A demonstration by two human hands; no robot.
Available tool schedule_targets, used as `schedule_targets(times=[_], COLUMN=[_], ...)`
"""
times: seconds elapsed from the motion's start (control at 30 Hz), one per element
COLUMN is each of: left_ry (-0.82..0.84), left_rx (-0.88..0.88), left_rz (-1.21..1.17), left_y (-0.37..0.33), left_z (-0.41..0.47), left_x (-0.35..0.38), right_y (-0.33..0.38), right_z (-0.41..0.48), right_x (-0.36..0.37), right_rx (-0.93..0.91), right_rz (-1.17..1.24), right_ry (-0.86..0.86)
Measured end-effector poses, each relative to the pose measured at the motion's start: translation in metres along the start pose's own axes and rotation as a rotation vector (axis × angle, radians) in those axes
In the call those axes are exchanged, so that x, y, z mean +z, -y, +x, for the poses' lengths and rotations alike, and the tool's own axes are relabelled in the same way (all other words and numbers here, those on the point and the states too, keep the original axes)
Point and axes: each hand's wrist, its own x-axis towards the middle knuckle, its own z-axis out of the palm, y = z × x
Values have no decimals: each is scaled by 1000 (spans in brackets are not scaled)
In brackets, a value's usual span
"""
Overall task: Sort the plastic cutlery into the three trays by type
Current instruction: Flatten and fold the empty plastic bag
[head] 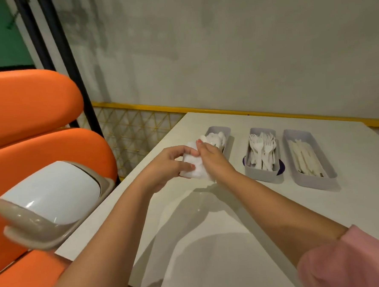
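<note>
White plastic cutlery point(262, 152), lying where?

Sorted into three long grey plastic trays, set side by side in a row along the far edge of the white table point(211, 230). Spoons point(217, 138) in the left tray point(228, 149), nearest the far left corner. Forks point(264, 145) in the middle tray point(261, 176), tines toward the far edge. Knives point(305, 158) in the right tray point(315, 181).

Touching one another?

Standing apart, with bare table between. Something purple point(281, 167) poking out from under the middle tray, too little showing to name.

And the left hand point(170, 164)?

Curled round a crumpled white wad point(193, 168), paper or thin plastic, hard to tell which. Thumb and fingertips pinching its left side. Held above the table, just in front of the left tray's near end, close to the left edge.

Right hand point(210, 157)?

Fingers nearly straight, pressed flat against the wad's right side, tips pointing toward the far edge. Thumb hidden. Partly covering the left tray.

Anything off the table?

Beside the left edge, a glossy white and beige swing-lid bin point(52, 200) and an orange padded seat point(26, 109). Pink sleeves point(351, 264) at the bottom, on both arms.
</note>
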Motion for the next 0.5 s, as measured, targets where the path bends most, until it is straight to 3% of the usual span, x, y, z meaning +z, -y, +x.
schedule_targets(times=[0.13,0.5], left_ry=[-145,-926], left_rx=[-77,-217], left_rz=[178,646], left_y=[12,71], left_z=[-11,-59], left_x=[-42,-120], right_y=[4,18], right_z=[4,5], right_x=[25,94], right_rx=[-38,-138], right_rz=[-151,-216], right_ry=[151,391])
